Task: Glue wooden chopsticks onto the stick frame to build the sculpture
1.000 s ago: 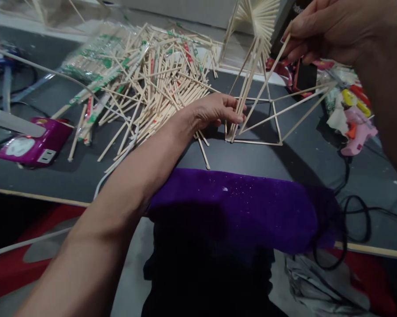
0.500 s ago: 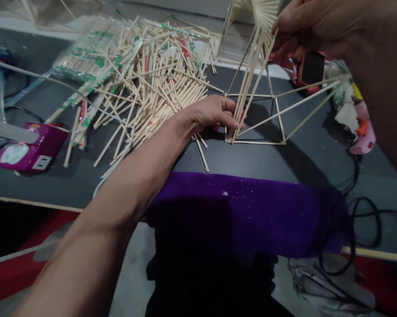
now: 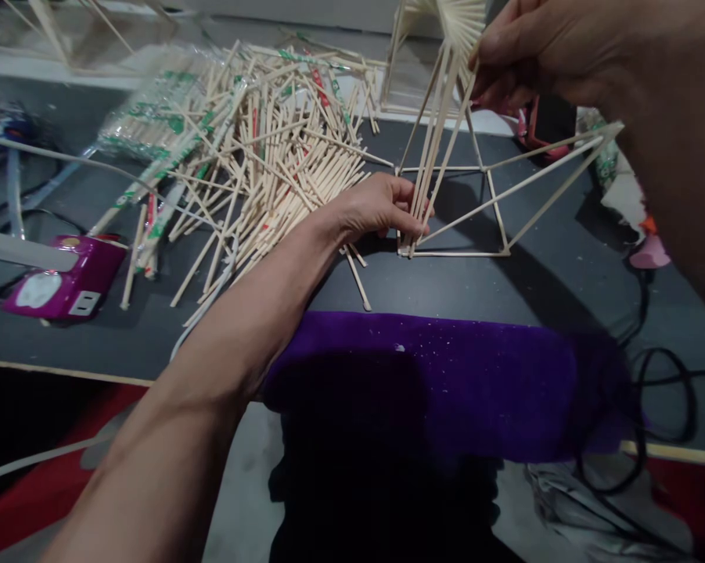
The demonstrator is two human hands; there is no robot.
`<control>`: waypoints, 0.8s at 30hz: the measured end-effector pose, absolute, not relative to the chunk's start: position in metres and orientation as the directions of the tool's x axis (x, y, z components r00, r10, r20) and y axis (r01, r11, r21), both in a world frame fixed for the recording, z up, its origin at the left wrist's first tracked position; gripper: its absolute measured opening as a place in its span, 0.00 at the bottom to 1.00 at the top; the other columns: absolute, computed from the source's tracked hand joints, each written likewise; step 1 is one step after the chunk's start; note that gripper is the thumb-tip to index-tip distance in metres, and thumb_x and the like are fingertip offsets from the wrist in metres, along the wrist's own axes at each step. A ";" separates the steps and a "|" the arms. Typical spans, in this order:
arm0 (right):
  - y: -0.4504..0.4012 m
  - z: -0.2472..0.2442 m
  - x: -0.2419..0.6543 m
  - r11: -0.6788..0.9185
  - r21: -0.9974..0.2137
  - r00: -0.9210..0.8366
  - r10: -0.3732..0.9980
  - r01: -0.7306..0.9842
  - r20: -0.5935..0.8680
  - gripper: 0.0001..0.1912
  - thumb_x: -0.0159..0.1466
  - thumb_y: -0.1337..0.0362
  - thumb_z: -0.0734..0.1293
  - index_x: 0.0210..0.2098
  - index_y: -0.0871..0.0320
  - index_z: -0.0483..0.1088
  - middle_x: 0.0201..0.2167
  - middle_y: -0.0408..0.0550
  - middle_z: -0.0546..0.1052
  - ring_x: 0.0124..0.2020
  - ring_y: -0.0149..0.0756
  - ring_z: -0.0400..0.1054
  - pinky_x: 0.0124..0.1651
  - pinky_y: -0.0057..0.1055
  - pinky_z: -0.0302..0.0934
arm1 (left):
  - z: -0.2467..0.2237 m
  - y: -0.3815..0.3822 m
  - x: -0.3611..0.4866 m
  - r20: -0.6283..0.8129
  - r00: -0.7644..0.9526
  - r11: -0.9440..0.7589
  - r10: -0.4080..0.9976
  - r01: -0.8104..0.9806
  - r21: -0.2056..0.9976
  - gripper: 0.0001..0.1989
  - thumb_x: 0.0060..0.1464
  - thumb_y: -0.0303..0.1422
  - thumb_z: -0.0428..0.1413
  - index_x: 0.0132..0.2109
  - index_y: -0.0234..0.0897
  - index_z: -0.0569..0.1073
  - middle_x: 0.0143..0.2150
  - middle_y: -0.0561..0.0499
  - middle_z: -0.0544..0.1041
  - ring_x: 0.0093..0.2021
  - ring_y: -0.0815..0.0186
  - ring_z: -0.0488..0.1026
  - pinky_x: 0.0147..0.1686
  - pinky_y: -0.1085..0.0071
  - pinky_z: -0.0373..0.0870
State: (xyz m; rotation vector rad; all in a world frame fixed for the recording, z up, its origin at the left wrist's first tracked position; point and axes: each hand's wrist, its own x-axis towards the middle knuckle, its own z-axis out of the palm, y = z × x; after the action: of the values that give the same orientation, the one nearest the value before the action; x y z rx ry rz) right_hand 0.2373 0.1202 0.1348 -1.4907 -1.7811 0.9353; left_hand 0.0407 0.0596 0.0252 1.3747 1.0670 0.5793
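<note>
Beyond the purple cloth [image 3: 493, 391], my left hand [image 3: 384, 207] grips the feet of the upright sticks [image 3: 429, 145] at the near left corner of the frame [image 3: 463, 253], which stands on the table [image 3: 434, 289]. Farther up, my right hand [image 3: 540, 47] pinches one slanting stick [image 3: 451, 148] near its top. I judge the step to be aligning this stick; the next move calls for a steady foot and a fine adjustment of its upper end.

A socket block [image 3: 69, 274] sits left, perhaps grey plastic [image 3: 616, 508] lower right
</note>
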 end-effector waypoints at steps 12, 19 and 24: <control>0.118 0.132 0.232 0.091 -0.794 -0.119 0.993 0.601 0.023 0.09 0.64 0.73 0.72 0.27 0.58 0.75 0.21 0.40 0.77 0.23 0.23 0.74 0.26 0.21 0.61 | 0.025 0.058 0.043 -0.258 0.432 0.149 0.864 0.269 0.951 0.14 0.43 0.24 0.68 0.40 0.31 0.79 0.31 0.51 0.78 0.27 0.74 0.70 0.24 0.75 0.51; 0.131 0.124 0.237 0.122 -0.922 -0.252 0.967 0.368 0.027 0.10 0.63 0.80 0.68 0.26 0.67 0.75 0.17 0.43 0.75 0.15 0.25 0.69 0.14 0.17 0.58 | 0.028 0.056 0.041 -0.285 0.440 0.181 0.851 0.264 0.947 0.12 0.41 0.27 0.68 0.36 0.33 0.78 0.29 0.52 0.78 0.26 0.74 0.70 0.23 0.75 0.53; 0.128 0.124 0.235 0.101 -0.941 -0.266 0.964 0.324 0.012 0.09 0.64 0.81 0.67 0.31 0.69 0.77 0.18 0.44 0.76 0.14 0.23 0.67 0.14 0.17 0.58 | 0.027 0.057 0.039 -0.298 0.439 0.199 0.848 0.258 0.945 0.14 0.41 0.27 0.68 0.38 0.35 0.78 0.30 0.52 0.79 0.27 0.73 0.73 0.23 0.75 0.55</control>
State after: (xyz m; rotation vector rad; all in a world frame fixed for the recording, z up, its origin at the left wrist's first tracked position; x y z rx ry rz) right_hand 0.2349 0.1280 0.1238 -1.2760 -1.6895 1.1760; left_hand 0.0394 0.0570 0.0266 1.3496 1.0888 0.5537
